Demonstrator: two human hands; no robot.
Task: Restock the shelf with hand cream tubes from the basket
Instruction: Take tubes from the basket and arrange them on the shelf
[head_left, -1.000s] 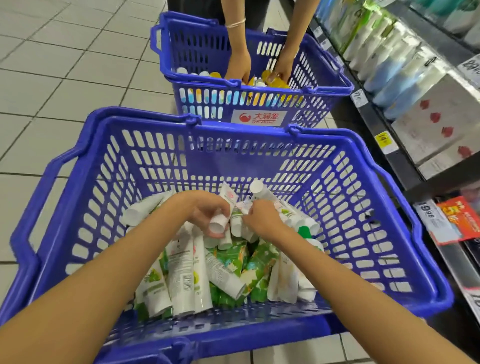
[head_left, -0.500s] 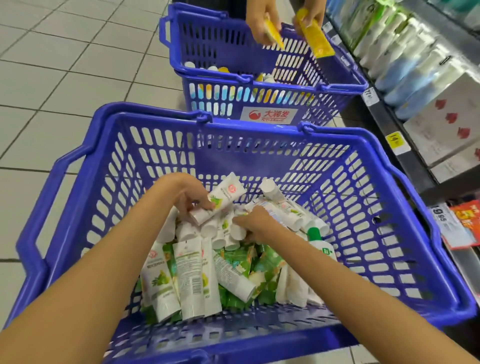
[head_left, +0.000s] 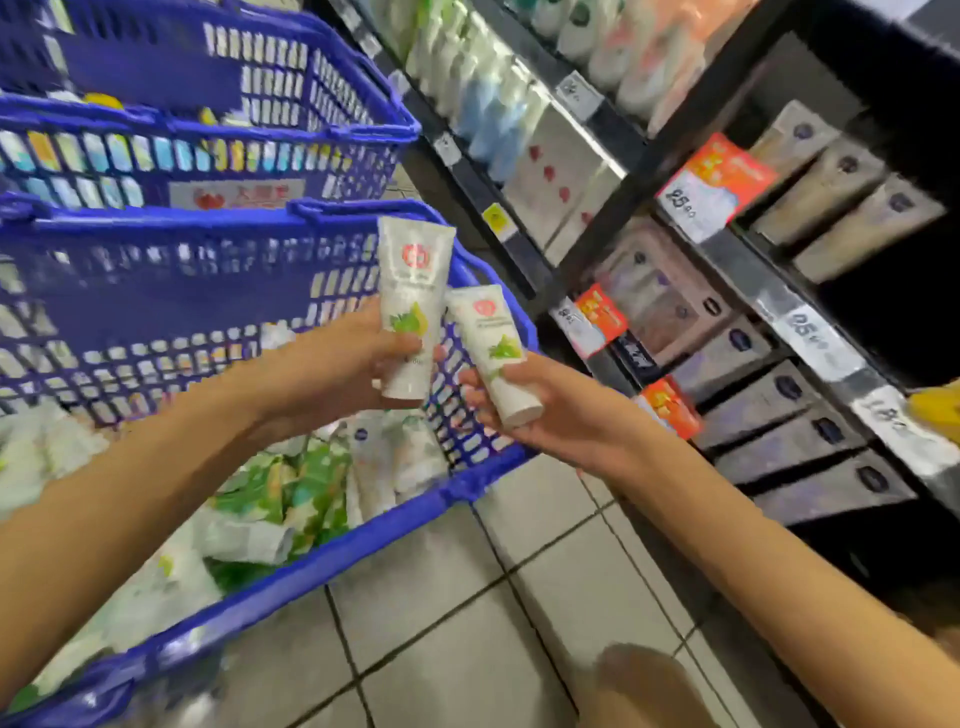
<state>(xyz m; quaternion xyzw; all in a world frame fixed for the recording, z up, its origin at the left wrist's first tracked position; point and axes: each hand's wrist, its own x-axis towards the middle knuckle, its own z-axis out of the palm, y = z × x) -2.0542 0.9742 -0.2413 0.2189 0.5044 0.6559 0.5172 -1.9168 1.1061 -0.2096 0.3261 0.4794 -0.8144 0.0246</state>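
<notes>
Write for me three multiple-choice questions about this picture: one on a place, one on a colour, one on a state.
1. On which side of the near basket does the shelf stand?
A. its left
B. under it
C. its right

2. What colour is the near basket?
A. blue
B. red
C. green

3. What is the right hand doing?
A. hanging open
B. gripping a white tube
C. pressing on the floor

Answers:
1 C: the shelf with its price tags runs along the right of the basket's rim.
2 A: its rim and slotted walls are blue.
3 B: its fingers curl round the tube, cap end down; the left hand holds a second tube likewise.
</notes>
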